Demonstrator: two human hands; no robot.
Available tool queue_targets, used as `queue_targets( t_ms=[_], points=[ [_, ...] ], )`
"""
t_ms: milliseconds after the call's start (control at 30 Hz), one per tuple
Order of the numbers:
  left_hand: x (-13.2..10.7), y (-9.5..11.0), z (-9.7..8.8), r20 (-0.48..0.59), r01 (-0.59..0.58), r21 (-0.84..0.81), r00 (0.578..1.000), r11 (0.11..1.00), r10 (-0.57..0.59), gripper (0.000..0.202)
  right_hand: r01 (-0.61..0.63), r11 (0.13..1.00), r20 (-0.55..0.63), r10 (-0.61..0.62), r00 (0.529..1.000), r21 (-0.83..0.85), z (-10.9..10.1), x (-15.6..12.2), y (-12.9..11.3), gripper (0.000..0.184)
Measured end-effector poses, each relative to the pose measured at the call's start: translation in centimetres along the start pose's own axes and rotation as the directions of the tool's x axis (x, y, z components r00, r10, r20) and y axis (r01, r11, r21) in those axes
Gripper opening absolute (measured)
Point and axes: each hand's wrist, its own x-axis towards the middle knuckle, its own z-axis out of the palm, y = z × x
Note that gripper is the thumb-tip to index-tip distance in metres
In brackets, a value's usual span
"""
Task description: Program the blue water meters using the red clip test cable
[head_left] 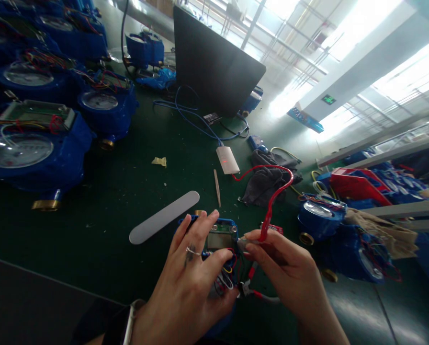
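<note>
A blue water meter (220,221) with an exposed circuit board and a small grey display (220,240) lies in front of me, partly hidden under my hands. My left hand (196,278) grips it from the left, with fingers along its far edge and the thumb across the near side of the display. Loose thin wires (224,280) show below that thumb. At the meter's right edge, my right hand (289,268) pinches a grey connector (246,243) on a red cable (276,194). A metal clip (245,287) with red leads sits just below.
The red cable runs to a white box (228,160) with a red light. A grey strip (164,217) and tweezers (217,188) lie beyond my left hand. Several water meters (107,110) crowd the left; others (322,215) stand right. A monitor (214,62) and dark cloth (263,182) are farther back.
</note>
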Motion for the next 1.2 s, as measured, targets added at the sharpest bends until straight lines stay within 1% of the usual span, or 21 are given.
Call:
queue_targets(
  t_ms=[200,367,533,833,933,1100,1200],
  points=[
    [0.12,0.2,0.06,0.007,0.007,0.001,1.0,1.0,-0.007,0.025,-0.008,1.0,0.005,0.008,1.0,0.017,-0.02,0.03,0.04,0.009],
    [0.16,0.14,0.02,0.02,0.003,0.013,1.0,1.0,-0.003,0.027,0.031,0.999,0.027,-0.031,0.999,-0.018,-0.17,0.06,0.26,0.01],
    [0.22,0.06,-0.01,0.026,-0.004,0.017,1.0,1.0,0.003,0.027,-0.021,1.0,0.009,0.021,1.0,0.012,-0.04,-0.05,0.02,0.009],
    [0.22,0.11,0.01,-0.002,0.007,0.012,1.0,1.0,-0.007,0.024,-0.016,1.0,0.016,0.016,1.0,-0.019,0.0,-0.13,-0.1,0.01],
    [0.35,0.12,-0.12,0.005,0.003,0.014,1.0,1.0,-0.003,0.024,0.014,1.0,0.026,-0.013,1.0,-0.028,-0.08,0.07,-0.02,0.009],
    [0.56,0.16,-0.48,0.011,-0.008,0.027,1.0,1.0,0.008,0.025,0.144,0.989,0.072,-0.142,0.987,-0.018,-0.06,0.58,0.01,0.009],
    [0.47,0.13,-0.5,0.023,-0.006,0.022,1.0,1.0,0.006,0.025,0.132,0.991,0.062,-0.134,0.989,0.029,-0.02,0.37,-0.04,0.008]
  ],
)
